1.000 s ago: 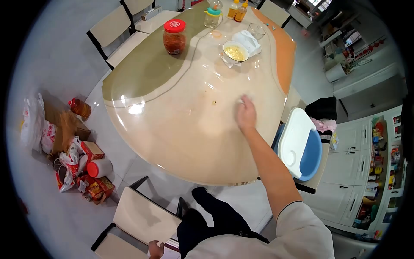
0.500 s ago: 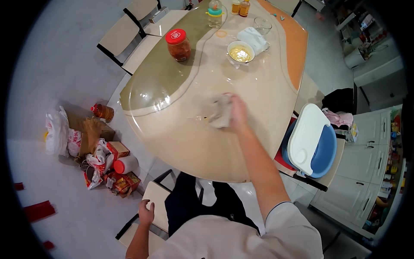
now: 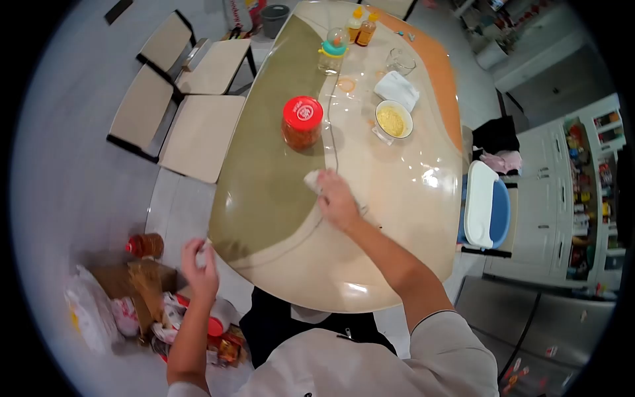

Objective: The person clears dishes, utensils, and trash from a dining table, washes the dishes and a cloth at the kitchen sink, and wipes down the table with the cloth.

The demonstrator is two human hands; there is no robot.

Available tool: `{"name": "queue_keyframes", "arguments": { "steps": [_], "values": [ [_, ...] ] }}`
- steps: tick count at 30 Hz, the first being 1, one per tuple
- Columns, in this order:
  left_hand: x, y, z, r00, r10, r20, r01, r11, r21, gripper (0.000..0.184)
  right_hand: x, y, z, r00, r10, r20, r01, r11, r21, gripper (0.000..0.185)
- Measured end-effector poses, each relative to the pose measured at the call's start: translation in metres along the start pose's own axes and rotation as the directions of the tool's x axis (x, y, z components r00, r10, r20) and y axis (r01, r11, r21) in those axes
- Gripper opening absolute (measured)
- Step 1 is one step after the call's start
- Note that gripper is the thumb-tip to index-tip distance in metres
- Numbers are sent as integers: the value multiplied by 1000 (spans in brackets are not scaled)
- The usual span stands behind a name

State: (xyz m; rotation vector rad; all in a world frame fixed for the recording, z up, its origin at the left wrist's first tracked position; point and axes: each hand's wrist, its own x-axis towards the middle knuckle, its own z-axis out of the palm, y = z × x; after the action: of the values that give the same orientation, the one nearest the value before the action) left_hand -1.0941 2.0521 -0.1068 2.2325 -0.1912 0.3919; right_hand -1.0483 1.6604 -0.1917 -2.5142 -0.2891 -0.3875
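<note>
My right hand [image 3: 338, 202] is closed around a crumpled pale cloth [image 3: 313, 180] and presses it on the table, over the line between the green and beige areas. Only part of the cloth shows past my fingers. My left hand [image 3: 200, 268] is raised off the table's left front edge, thumb and fingers apart, with nothing I can make out in it. Beyond my right hand stands a jar with a red lid [image 3: 303, 123]. A white bowl of yellow food [image 3: 393, 120] sits farther right, touching a white packet [image 3: 397, 90].
At the table's [image 3: 291, 284] far end are a teal-collared bottle [image 3: 333, 51], amber bottles [image 3: 366, 30] and a glass [image 3: 401, 61]. Chairs [image 3: 202, 137] line the left. Bags and boxes [image 3: 142, 298] lie on the floor at left. A high chair tray [image 3: 479, 205] is at right.
My right hand has moved left across the table with the cloth. My left hand has risen from beside the chair to near the table edge. The view has shifted and turned.
</note>
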Motion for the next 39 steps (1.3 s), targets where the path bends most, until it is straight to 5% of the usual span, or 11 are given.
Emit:
{"name": "queue_keyframes", "arguments": {
  "steps": [6, 9, 11, 13, 15, 18, 21, 23, 29, 36, 39],
  "values": [
    [180, 78, 128, 940, 167, 299, -95, 966, -240, 73, -3, -90, -8, 971, 14, 238, -24, 999, 38, 57],
    [217, 101, 186, 934, 221, 281, -167, 965, -202, 100, 2, -100, -45, 966, 151, 212, -100, 968, -231, 59],
    [225, 105, 215, 928, 124, 352, 0, 943, -334, 115, 0, -100, -52, 946, 267, 185, -202, 930, -306, 54],
    [227, 105, 228, 933, 141, 332, -50, 962, -268, 109, -8, -97, -34, 938, 296, 180, -242, 931, -273, 50],
    [229, 105, 237, 899, 75, 431, 171, 847, -503, 97, -21, -90, -15, 930, 318, 183, -273, 933, -232, 46],
    [230, 115, 240, 901, 138, 412, 75, 885, -460, 87, -23, -82, -5, 936, 298, 190, -280, 953, -117, 40],
    [216, 136, 259, 855, 196, 480, 144, 799, -583, 84, -9, -92, -20, 896, 438, 71, -443, 893, 86, 38],
    [209, 165, 269, 816, 283, 504, 85, 804, -589, 81, -1, -92, -19, 820, 516, -246, -502, 856, 123, 38],
    [178, 223, 309, 684, 499, 531, -31, 748, -663, 79, 21, -48, 23, 710, 693, -123, -701, 713, -29, 40],
    [158, 211, 317, 523, 608, 597, -49, 721, -691, 83, 45, -106, 80, 765, 602, -227, -635, 765, -110, 40],
    [158, 195, 319, 535, 636, 556, -55, 683, -729, 93, 54, -139, 83, 605, 785, -134, -751, 618, 233, 39]
  ]
}}
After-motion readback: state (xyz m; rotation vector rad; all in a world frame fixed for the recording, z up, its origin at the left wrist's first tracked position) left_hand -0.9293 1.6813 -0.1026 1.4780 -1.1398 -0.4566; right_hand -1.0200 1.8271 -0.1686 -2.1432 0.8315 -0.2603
